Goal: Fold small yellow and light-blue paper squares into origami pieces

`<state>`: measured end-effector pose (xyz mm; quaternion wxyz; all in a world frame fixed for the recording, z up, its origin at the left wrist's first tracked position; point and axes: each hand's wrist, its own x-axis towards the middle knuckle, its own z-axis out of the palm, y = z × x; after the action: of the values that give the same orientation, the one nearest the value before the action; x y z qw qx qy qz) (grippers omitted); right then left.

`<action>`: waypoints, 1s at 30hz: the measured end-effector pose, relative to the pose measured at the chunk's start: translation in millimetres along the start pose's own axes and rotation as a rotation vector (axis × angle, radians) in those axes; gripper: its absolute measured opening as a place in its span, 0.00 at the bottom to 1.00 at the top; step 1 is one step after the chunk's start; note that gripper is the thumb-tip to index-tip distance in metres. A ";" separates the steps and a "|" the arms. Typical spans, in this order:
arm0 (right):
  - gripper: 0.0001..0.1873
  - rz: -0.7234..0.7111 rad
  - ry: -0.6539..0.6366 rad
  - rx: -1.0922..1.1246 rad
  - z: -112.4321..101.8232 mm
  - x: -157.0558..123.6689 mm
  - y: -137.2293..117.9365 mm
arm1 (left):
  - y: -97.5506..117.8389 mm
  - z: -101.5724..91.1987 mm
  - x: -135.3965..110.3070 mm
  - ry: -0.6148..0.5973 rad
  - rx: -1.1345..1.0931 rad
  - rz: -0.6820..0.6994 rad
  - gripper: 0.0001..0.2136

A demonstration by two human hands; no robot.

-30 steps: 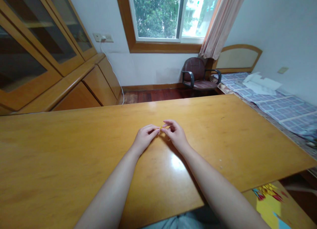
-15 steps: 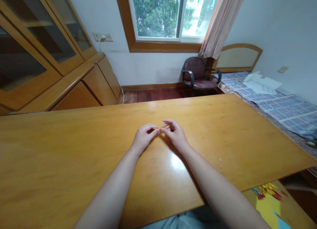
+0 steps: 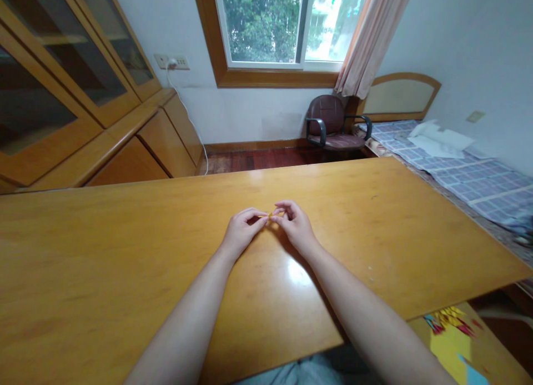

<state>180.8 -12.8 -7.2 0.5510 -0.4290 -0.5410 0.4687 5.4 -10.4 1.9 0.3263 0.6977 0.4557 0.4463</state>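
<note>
My left hand (image 3: 242, 231) and my right hand (image 3: 295, 225) meet near the middle of a wooden table (image 3: 125, 251). Both pinch a tiny yellow piece of paper (image 3: 269, 214) between their fingertips, just above the tabletop. The fingers of both hands are curled and pressed together around it. Most of the paper is hidden by the fingers.
A lower board at the bottom right holds yellow and coloured paper pieces (image 3: 449, 326). Wooden cabinets (image 3: 83, 96) line the left wall. Beyond the table stand a dark red chair (image 3: 333, 124) under the window and a bed (image 3: 470, 174) on the right.
</note>
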 end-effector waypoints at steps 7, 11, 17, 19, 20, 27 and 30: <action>0.15 -0.031 0.010 -0.015 1.6 -0.7 -2.6 | 4.8 0.4 -0.5 0.031 0.009 0.048 0.06; 0.12 -0.060 0.002 -0.076 1.0 -2.9 -1.9 | 6.6 0.7 -0.7 0.047 -0.003 0.076 0.06; 0.08 -0.108 -0.011 -0.137 -0.4 -4.2 -0.5 | 9.9 0.5 -1.1 0.038 0.016 0.112 0.05; 0.08 -0.120 -0.006 -0.163 -1.5 -4.5 -2.1 | 11.0 0.3 -1.2 0.034 0.032 0.133 0.05; 0.08 -0.125 -0.002 -0.185 -2.1 -4.8 -3.2 | 11.6 0.1 -1.3 0.030 0.041 0.142 0.04; 0.06 -0.153 0.036 -0.292 -4.7 -7.8 -9.0 | 15.8 -1.1 -2.3 0.036 0.095 0.194 0.04; 0.05 -0.177 0.023 -0.312 -4.1 -8.6 -12.2 | 18.2 -2.7 -3.5 0.062 0.127 0.242 0.04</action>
<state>185.7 -23.4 2.9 0.5232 -0.4653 -0.6363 0.3239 8.6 -20.2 17.6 0.2111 0.7526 0.4054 0.4740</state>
